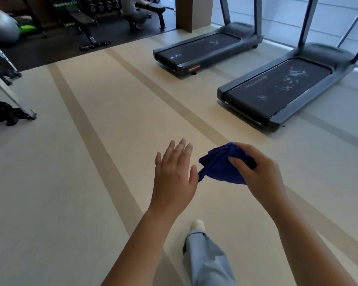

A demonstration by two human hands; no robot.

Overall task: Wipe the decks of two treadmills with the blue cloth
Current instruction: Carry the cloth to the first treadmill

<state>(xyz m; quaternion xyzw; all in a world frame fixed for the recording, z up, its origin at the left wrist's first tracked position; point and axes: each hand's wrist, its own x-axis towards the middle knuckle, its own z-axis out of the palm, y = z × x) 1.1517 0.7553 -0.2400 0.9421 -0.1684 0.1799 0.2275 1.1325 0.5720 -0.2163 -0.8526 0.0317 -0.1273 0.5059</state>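
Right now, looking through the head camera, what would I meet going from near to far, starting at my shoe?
White shoe → blue cloth, held in the right hand → nearer treadmill → farther treadmill → weight bench at the back.

This is a gym. Two treadmills (277, 89) stand beyond the fingers (182, 147) of the left hand (173, 176), rightward. Benches (85, 19) and an exercise ball (0, 23) lie far leftward.

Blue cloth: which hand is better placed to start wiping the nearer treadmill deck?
Right, likely. The right hand grips the blue cloth on the nearer treadmill side; the left hand is open, holding nothing.
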